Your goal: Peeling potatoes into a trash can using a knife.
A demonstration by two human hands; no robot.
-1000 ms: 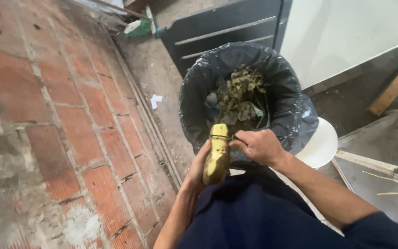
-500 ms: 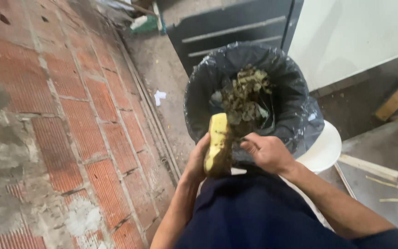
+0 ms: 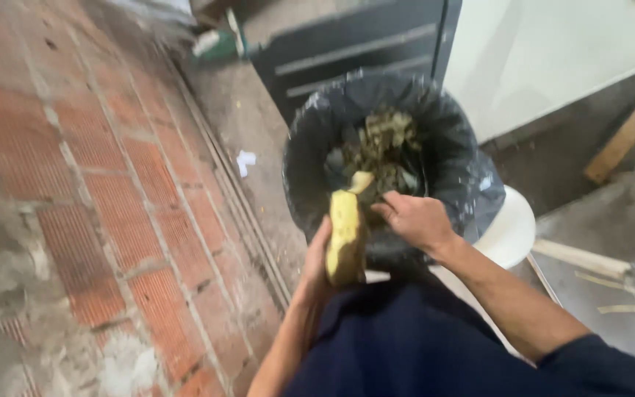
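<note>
My left hand [image 3: 316,257] grips a yellow plantain [image 3: 345,237] upright, its skin partly stripped and browned at the bottom. My right hand [image 3: 414,218] is beside its top, fingers curled at a loose strip of peel [image 3: 362,181]. Both hands hover over the near rim of a bin lined with a black bag [image 3: 456,140], which holds a heap of green and brown peelings [image 3: 381,151].
A red brick wall [image 3: 75,198] runs along the left. A bare concrete floor [image 3: 259,132] with a scrap of white paper [image 3: 245,160] lies beside the bin. A dark slatted panel [image 3: 354,51] stands behind, a white seat [image 3: 512,231] under the bin, and wood pieces [image 3: 621,141] at right.
The peel has been pulled further off the plantain's top, exposing more yellow flesh. My right hand has shifted up toward the bin's opening.
</note>
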